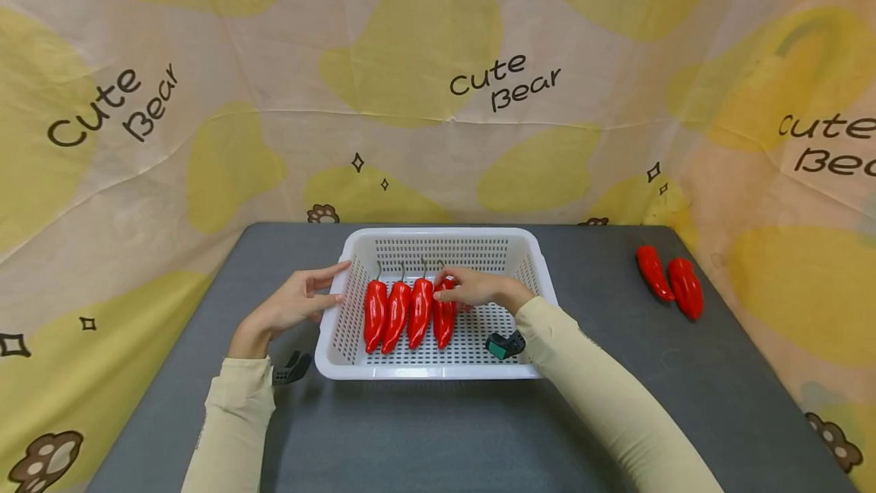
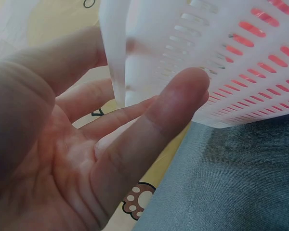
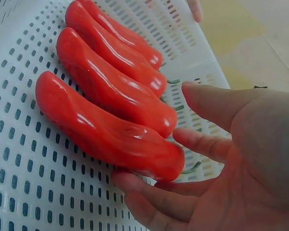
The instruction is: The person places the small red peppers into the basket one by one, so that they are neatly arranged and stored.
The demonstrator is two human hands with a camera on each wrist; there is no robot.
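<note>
From the head view, a white basket (image 1: 438, 373) sits on the grey bench (image 1: 438, 432), and four red peppers (image 1: 420, 314) lie side by side in it, from its centre towards nine o'clock. Their stems point to twelve and their tips to six, an alignment that probably lets them pack neatly without overlapping. The left hand (image 1: 290, 303) is at the basket's nine o'clock end, fingers extended at the rim, seemingly to steady it; the right hand (image 1: 479, 287) comes in from four o'clock over the stem end of the rightmost pepper (image 1: 445, 326). Two loose peppers (image 1: 655, 274) lie on the bench at three o'clock, well apart from the basket. In the left wrist view, that hand is loosely spread with an empty palm; some fingertips disappear behind the basket's edge at eleven o'clock, so how firmly they press cannot be told. Red shows through the slots towards two o'clock. In the right wrist view, the fingers spread around the rightmost pepper's stem end, the thumb apart at one o'clock, with no firm grasp apparent; the pepper lies on the slotted floor, which likely bears its weight.
</note>
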